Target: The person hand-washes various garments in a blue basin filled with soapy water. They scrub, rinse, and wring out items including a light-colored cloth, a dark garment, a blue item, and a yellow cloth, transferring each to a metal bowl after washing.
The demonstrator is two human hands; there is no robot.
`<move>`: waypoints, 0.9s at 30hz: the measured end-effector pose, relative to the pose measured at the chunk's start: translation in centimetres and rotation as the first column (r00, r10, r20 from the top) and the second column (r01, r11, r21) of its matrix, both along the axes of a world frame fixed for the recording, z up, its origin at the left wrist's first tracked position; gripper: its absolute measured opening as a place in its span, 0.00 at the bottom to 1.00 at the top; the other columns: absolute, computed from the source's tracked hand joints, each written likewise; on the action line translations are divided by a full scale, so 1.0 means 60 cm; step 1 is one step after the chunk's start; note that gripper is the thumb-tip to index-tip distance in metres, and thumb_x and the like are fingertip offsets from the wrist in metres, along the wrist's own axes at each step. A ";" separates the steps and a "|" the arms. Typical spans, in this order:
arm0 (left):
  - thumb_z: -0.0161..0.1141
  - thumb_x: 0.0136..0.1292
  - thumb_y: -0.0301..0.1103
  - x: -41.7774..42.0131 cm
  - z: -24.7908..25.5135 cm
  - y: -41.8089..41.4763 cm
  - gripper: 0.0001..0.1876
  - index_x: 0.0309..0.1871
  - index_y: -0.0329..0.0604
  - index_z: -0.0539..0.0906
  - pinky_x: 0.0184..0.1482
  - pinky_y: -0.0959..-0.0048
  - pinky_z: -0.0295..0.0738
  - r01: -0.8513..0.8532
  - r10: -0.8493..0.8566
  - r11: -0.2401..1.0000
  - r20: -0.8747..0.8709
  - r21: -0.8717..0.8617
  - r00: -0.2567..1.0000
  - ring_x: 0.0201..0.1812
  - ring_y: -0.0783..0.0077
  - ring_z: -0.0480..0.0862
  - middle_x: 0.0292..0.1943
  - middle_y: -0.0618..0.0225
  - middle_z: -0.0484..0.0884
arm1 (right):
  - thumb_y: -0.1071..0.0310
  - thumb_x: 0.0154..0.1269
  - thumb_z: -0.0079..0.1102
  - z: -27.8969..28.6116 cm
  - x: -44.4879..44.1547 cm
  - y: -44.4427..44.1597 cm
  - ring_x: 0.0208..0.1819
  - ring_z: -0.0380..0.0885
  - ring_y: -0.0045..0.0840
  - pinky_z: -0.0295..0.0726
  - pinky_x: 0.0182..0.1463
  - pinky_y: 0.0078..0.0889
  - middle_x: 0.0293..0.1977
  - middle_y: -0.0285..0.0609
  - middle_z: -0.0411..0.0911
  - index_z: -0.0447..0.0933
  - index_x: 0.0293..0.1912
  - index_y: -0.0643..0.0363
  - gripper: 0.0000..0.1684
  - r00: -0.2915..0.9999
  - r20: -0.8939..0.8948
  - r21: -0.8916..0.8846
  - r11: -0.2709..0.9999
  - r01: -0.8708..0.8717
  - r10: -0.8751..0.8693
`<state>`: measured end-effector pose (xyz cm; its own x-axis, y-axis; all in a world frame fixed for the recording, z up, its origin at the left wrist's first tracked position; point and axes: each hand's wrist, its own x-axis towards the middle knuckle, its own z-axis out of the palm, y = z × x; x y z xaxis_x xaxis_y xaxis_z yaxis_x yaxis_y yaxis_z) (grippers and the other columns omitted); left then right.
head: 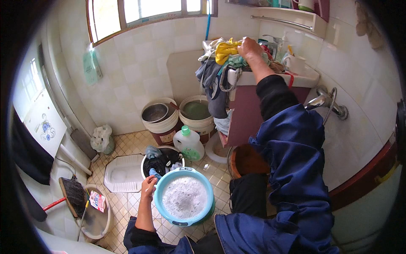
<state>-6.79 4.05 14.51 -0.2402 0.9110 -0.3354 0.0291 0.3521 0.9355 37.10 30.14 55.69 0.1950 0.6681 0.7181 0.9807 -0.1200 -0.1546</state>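
Observation:
My right hand [251,49] reaches to the sink counter, its fingers closed on the edge of a bunched yellow cloth [225,51]. Around it lies a heap of clothes; a dark grey garment [216,101] hangs down over the cabinet front. My left hand [148,188] is beside the left rim of a light blue plastic basin [210,203]; whether it grips the rim is unclear. White suds [184,197] cover the water in the basin. Just beyond the left hand, a white tub [142,166] holds dark clothes and blue cloths.
A detergent jug [189,146] stands behind the basins, before two buckets [160,127] [199,125]. A squat toilet [123,173] is set into the tiled floor. At left are a broom [72,193] and a bin [109,219]. An orange-brown bucket [249,160] stands under my right arm.

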 end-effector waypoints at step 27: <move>0.49 0.64 0.46 0.130 -0.012 -0.018 0.18 0.49 0.42 0.73 0.42 0.68 0.77 0.221 -0.355 0.926 0.903 0.306 0.239 0.37 0.65 0.79 0.39 0.64 0.79 | 0.71 0.54 0.54 -0.400 -0.352 -0.346 0.31 0.75 0.23 0.75 0.36 0.25 0.28 0.39 0.76 0.77 0.34 0.62 0.08 -0.140 -0.678 0.262 0.059 -0.963 0.721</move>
<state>1.01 2.99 13.80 0.4609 0.8866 -0.0392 -0.7996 0.4341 0.4149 15.97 9.37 31.66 -0.5062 0.6758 0.5357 -0.0570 0.5936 -0.8027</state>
